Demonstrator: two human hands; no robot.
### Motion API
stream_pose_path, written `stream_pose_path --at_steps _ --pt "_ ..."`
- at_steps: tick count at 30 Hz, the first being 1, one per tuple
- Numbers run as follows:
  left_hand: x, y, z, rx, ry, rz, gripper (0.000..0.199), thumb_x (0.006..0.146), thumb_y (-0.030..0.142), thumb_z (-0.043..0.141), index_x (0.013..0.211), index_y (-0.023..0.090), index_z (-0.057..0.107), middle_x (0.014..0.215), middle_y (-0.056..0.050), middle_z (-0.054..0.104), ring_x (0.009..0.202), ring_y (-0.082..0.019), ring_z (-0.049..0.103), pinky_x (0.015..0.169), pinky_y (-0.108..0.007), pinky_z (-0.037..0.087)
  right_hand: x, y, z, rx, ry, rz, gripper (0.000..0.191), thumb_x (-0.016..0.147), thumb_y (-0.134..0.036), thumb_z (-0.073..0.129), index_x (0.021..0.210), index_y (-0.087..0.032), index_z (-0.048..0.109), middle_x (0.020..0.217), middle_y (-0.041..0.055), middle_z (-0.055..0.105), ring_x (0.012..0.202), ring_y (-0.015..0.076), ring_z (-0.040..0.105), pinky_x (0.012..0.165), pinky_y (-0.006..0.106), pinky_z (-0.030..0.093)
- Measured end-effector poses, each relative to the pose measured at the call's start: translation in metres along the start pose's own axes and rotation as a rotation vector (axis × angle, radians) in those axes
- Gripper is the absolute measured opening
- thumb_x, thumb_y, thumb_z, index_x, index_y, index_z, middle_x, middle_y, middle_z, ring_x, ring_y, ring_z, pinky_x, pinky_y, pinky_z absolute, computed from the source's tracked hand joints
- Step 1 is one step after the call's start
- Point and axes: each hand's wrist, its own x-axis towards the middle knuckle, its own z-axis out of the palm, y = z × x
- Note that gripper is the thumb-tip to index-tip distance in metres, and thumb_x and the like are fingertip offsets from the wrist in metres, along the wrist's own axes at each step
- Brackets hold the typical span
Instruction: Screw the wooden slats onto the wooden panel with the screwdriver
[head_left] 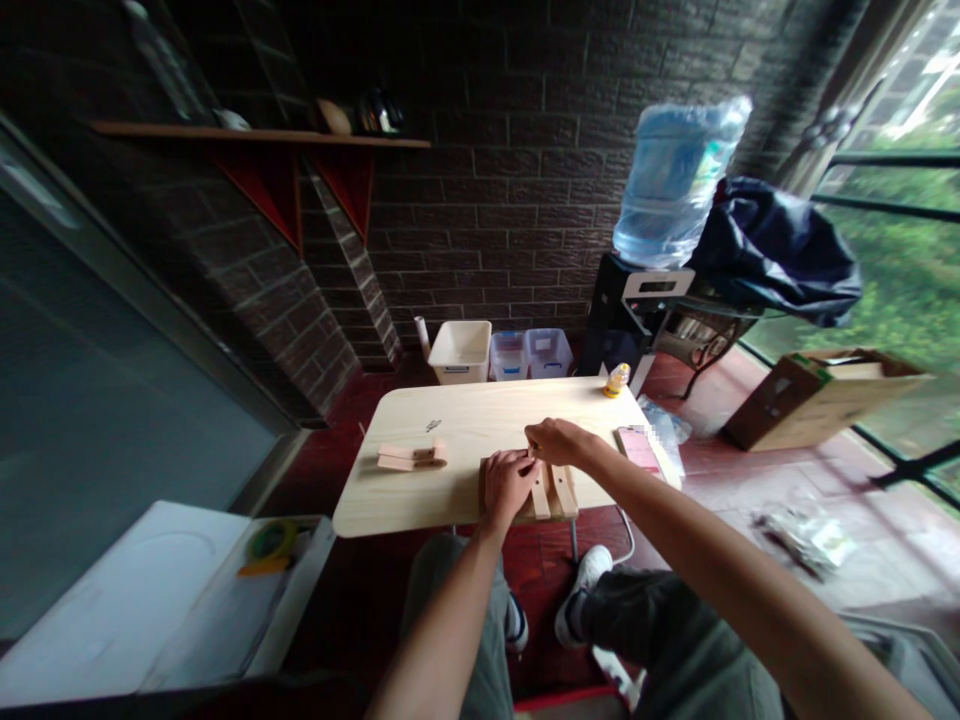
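Near the front edge of the pale wooden table (465, 410) lies a slatted wooden assembly (561, 492), with dark holes or screw heads in its strips. Over its left part, my left hand (508, 483) is closed on the wood, fingertips pressing near a joint. My right hand (561, 442) is in a fist right above that same spot; whatever it grips is hidden by the fingers. To the left rests a second wooden piece (411, 458), made of joined strips with a rounded end. Behind it are small dark metal bits (433, 426), too small to name.
A yellow bottle (616, 381) stands at the table's back right corner, with a pink flat item (638, 449) nearer. Past the table are plastic bins (460, 350) and a water dispenser (630, 310). A cardboard box (795, 400) sits right; an open white case (202, 600) lies left.
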Motion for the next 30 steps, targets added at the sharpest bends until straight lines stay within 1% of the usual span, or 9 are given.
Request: stream_pose_path --at_steps 4,7,10,14,16,20,23,26,30 --pt "0.0 0.001 0.0 0.01 -0.006 0.002 0.009 0.092 0.03 0.074 0.09 0.031 0.083 0.105 -0.003 0.083 0.101 -0.023 0.073 0.1 -0.04 0.05 0.0 0.006 0.004 0.038 0.007 0.011 0.03 0.101 -0.026 0.057 0.121 -0.01 0.073 0.113 0.0204 0.08 0.106 0.0288 0.078 0.08 0.028 0.057" --pt "0.001 0.002 0.001 0.013 0.005 0.0 0.01 0.092 0.031 0.074 0.089 0.031 0.084 0.105 -0.003 0.083 0.101 -0.024 0.073 0.1 -0.04 0.05 -0.001 0.01 0.008 0.052 0.015 0.029 0.033 0.102 -0.032 0.058 0.12 -0.009 0.074 0.113 0.0211 0.08 0.108 0.0287 0.078 0.081 0.028 0.057" --pt "0.001 0.001 0.002 0.021 -0.003 0.001 0.01 0.093 0.032 0.074 0.091 0.032 0.084 0.106 -0.003 0.082 0.103 -0.024 0.073 0.101 -0.041 0.05 -0.001 0.011 0.011 0.059 0.018 0.051 0.037 0.103 -0.035 0.058 0.116 -0.005 0.075 0.112 0.0235 0.079 0.108 0.0292 0.077 0.083 0.028 0.056" --pt "0.0 0.002 0.002 0.029 -0.015 -0.005 0.011 0.094 0.033 0.073 0.093 0.032 0.083 0.106 -0.002 0.082 0.105 -0.024 0.072 0.102 -0.041 0.049 0.0 0.01 0.011 0.084 0.002 0.076 0.038 0.102 -0.037 0.06 0.11 -0.005 0.078 0.101 0.022 0.081 0.101 0.0271 0.079 0.078 0.026 0.054" --pt "0.0 0.003 0.002 0.032 -0.023 -0.002 0.011 0.094 0.033 0.073 0.092 0.031 0.083 0.106 -0.002 0.082 0.105 -0.024 0.072 0.103 -0.041 0.048 -0.001 0.01 0.011 0.094 0.0 0.089 0.038 0.103 -0.037 0.058 0.11 -0.006 0.078 0.1 0.0217 0.081 0.099 0.0268 0.079 0.076 0.026 0.054" --pt "0.001 0.004 -0.001 0.041 -0.035 0.002 0.01 0.093 0.03 0.073 0.09 0.031 0.083 0.105 -0.002 0.082 0.104 -0.024 0.072 0.102 -0.041 0.049 -0.006 0.01 0.01 0.108 0.022 0.091 0.039 0.104 -0.039 0.054 0.117 -0.009 0.074 0.108 0.0208 0.081 0.102 0.0271 0.079 0.075 0.027 0.054" --pt "0.0 0.005 -0.002 0.036 -0.033 0.008 0.01 0.092 0.028 0.074 0.093 0.032 0.083 0.106 -0.002 0.082 0.104 -0.024 0.073 0.101 -0.042 0.049 -0.009 0.01 0.009 0.11 0.041 0.062 0.041 0.101 -0.042 0.059 0.129 -0.013 0.068 0.112 0.0186 0.08 0.103 0.0275 0.078 0.076 0.028 0.055" --pt "0.0 0.004 -0.002 0.03 -0.029 -0.002 0.009 0.091 0.027 0.075 0.091 0.033 0.083 0.107 -0.001 0.082 0.104 -0.024 0.073 0.1 -0.042 0.049 -0.009 0.01 0.01 0.097 0.058 0.021 0.039 0.101 -0.032 0.058 0.135 -0.014 0.063 0.116 0.018 0.079 0.107 0.0271 0.077 0.081 0.03 0.056" --pt "0.0 0.002 -0.001 0.026 -0.034 -0.006 0.01 0.09 0.027 0.076 0.093 0.032 0.083 0.107 -0.002 0.082 0.103 -0.024 0.072 0.1 -0.041 0.05 -0.004 0.006 0.015 0.069 0.054 -0.043 0.03 0.098 -0.014 0.058 0.126 -0.011 0.068 0.121 0.0192 0.077 0.113 0.026 0.075 0.09 0.029 0.056"
